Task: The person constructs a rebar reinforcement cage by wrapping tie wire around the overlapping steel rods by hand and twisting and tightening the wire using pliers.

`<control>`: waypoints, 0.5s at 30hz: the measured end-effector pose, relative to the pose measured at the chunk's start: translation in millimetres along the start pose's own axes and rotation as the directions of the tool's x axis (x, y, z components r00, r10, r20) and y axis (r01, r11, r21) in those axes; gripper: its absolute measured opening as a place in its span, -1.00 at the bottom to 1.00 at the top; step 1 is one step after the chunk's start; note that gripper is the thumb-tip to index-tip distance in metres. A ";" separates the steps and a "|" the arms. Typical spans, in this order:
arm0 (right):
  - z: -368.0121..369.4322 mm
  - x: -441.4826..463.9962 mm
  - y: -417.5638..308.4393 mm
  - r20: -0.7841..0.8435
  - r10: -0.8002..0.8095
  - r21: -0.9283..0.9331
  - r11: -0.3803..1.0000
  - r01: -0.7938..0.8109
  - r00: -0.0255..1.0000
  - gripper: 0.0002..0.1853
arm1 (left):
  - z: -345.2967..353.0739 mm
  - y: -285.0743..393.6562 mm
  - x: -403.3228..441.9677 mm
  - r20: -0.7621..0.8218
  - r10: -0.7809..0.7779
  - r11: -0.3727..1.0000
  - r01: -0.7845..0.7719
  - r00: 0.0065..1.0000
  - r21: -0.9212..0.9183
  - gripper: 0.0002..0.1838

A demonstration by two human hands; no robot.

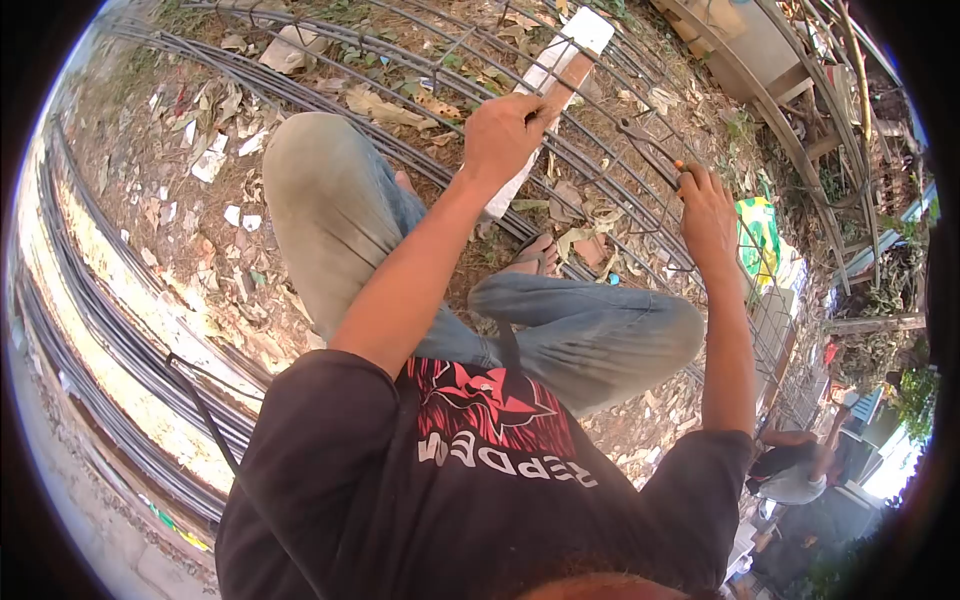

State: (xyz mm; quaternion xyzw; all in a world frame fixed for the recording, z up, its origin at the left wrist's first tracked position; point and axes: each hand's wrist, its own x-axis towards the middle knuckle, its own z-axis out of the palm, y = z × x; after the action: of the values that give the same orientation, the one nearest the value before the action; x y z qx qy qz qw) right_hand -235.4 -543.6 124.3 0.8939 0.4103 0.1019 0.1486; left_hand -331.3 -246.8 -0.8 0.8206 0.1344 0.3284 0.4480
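Note:
My left hand (505, 140) is closed, with its fingers curled down among the steel bars (590, 165) beside a white-and-brown board (570, 55). What its fingers hold is hidden. My right hand (712, 220) is closed around the handles of a pair of pincers (648, 148); an orange handle tip shows by the fingers. The head of the pincers points toward the bars, up and left of that hand. Thin cross ties join the long bars into a cage that runs past my bent knees.
More long steel bars (130, 310) lie in bundles at the left. Dry leaves and scraps litter the ground (215, 205). A green and yellow bag (758, 240) lies right of my right hand. Wooden boards (770, 110) stand at upper right. Another person (795, 470) is at lower right.

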 end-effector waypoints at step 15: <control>-17.9 99.5 -83.5 0.093 -0.243 -0.465 0.847 0.257 0.966 -0.52 | -47.6 -21.6 51.4 0.107 -0.279 0.897 0.299 0.954 -0.326 -0.48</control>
State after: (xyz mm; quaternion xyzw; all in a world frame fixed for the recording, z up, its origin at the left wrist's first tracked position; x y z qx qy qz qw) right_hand -235.7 -412.7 117.8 0.7709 0.4835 0.1652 0.3803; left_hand -322.7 -177.4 21.1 0.7115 0.1833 0.2526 0.6296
